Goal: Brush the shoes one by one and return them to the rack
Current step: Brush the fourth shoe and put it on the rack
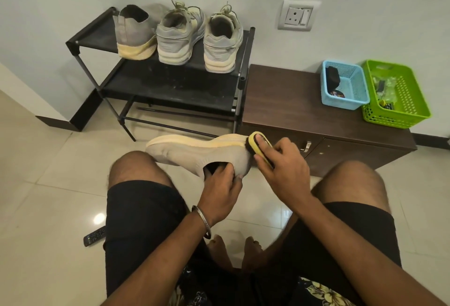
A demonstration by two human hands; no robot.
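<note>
1. The left hand (222, 184) grips a grey knit shoe (194, 152) at its collar — fingers hooked into the opening, thumb on the outside of the heel. The shoe is held in the air between the knees, tipped on its side with the pale yellow sole facing away and the toe pointing left.
2. The right hand (282, 162) has its fingers curled over a yellow-backed brush (259, 147), whose dark bristles press against the heel end of the shoe, where the sole meets the upper.
3. A metal bangle (202, 223) sits on the left wrist.
4. The black rack (155, 81) stands against the wall ahead. Its top shelf carries three shoes, heels outward: a matching grey knit slip-on (134, 35) on the left, then two laced sneakers (179, 37) side by side — all near the front edge. The lower shelf shows only dusty fabric.
5. Just to the right of the rack stands a low brown cabinet (292, 110). On its far right corner are a blue basket (345, 86) with a dark item inside and a green basket (397, 93) holding small mixed items; the two touch.
6. A wall socket (298, 14) is above the cabinet.
7. A remote (95, 235) lies on the tiled floor by the left thigh.
</note>
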